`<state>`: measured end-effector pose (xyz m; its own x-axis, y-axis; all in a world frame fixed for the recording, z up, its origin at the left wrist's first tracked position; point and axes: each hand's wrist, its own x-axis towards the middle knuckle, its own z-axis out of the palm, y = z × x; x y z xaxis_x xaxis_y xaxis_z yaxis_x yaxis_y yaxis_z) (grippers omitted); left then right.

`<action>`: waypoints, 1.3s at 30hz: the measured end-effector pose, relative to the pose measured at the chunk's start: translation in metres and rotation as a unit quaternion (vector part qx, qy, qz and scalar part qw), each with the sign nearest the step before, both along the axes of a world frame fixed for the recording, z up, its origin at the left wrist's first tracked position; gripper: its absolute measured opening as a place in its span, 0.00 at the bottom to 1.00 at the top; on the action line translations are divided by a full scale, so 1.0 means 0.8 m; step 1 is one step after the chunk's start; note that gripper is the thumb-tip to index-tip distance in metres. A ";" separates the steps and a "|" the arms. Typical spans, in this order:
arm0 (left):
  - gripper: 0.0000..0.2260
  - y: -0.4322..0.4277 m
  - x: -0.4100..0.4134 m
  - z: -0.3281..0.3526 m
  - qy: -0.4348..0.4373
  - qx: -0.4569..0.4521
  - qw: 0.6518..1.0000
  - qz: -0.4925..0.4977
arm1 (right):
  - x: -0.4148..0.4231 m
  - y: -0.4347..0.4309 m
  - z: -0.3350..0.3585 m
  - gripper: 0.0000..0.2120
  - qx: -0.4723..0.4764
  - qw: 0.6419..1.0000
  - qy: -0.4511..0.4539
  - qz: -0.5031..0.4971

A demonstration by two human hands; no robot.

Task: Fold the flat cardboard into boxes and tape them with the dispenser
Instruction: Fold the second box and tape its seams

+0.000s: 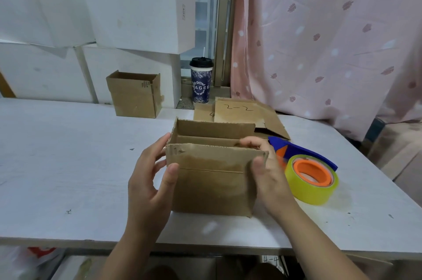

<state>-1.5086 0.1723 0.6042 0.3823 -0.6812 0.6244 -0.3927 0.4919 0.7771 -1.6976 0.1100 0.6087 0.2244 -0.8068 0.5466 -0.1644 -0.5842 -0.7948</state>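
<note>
A brown cardboard box (pixel 212 186) stands upright on the white table (pixel 68 165), its top flaps up and open. My left hand (pixel 150 177) holds its left side, thumb on the front face and fingers round the left wall. My right hand (pixel 267 170) grips the right side, thumb on the front corner and fingers curled over the top edge. A blue tape dispenser with an orange hub and yellowish tape roll (pixel 310 177) lies on the table just right of the box. Flat cardboard sheets (pixel 242 113) marked "2-2" lie behind the box.
A second open cardboard box (pixel 134 95) stands at the back of the table. A dark paper cup with a lid (pixel 201 83) stands beside it by the window. White boxes (pixel 127 6) are stacked behind, and a pink curtain (pixel 331 40) hangs at right.
</note>
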 end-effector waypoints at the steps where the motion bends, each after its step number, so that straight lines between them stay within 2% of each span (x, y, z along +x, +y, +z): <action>1: 0.19 0.000 0.000 0.000 -0.009 -0.009 1.000 0.007 | -0.002 -0.001 -0.002 0.32 0.070 0.996 -0.042 0.036; 2: 0.18 -0.001 -0.001 0.000 -0.020 -0.020 0.999 0.017 | -0.004 -0.003 -0.002 0.34 0.123 0.988 -0.071 0.058; 4: 0.17 -0.003 -0.001 0.000 -0.041 -0.040 0.998 0.032 | -0.006 -0.007 0.003 0.31 0.165 0.981 -0.081 0.057; 8: 0.25 -0.004 -0.005 -0.002 -0.069 -0.038 0.996 0.027 | -0.010 -0.008 0.022 0.16 0.156 0.985 -0.020 0.074; 10: 0.22 -0.005 -0.004 -0.002 -0.047 -0.008 0.999 0.023 | -0.012 -0.010 0.026 0.15 0.134 0.987 0.009 0.088; 14: 0.13 -0.007 0.003 0.002 -0.036 0.033 0.998 0.037 | -0.011 -0.004 0.013 0.18 0.095 0.994 0.028 0.051; 17: 0.10 -0.008 0.008 0.007 -0.038 0.061 0.996 0.046 | -0.008 0.004 0.003 0.34 0.071 0.996 -0.001 0.052; 18: 0.09 -0.009 0.009 0.007 -0.025 0.074 0.996 0.040 | -0.008 0.004 0.002 0.34 0.071 0.996 -0.004 0.049; 21: 0.09 -0.009 0.005 0.008 0.008 0.094 0.995 0.029 | -0.006 0.002 0.001 0.24 0.067 0.997 -0.038 0.030; 27: 0.07 -0.003 -0.005 0.011 0.099 0.119 0.987 0.053 | 0.005 0.002 -0.003 0.28 0.036 0.997 -0.068 -0.023; 30: 0.12 -0.001 -0.010 0.017 0.135 0.131 0.979 0.077 | 0.011 0.005 -0.003 0.31 0.039 0.996 -0.067 -0.040; 33: 0.14 0.001 -0.017 0.024 0.062 0.136 0.981 0.121 | 0.013 0.005 0.002 0.31 0.057 0.996 -0.057 -0.024; 36: 0.15 0.003 -0.025 0.032 -0.153 0.074 0.962 0.215 | 0.021 0.012 0.003 0.26 0.044 0.996 -0.038 -0.060; 39: 0.15 -0.004 -0.034 0.028 -0.333 -0.009 0.919 0.213 | 0.030 0.018 -0.002 0.19 -0.008 0.992 -0.035 -0.119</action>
<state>-1.5359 0.1691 0.6267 0.1408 -0.5449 0.8266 -0.9378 0.1943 0.2878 -1.6735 0.1246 0.6068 -0.0094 -0.8232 0.5677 -0.2445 -0.5486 -0.7995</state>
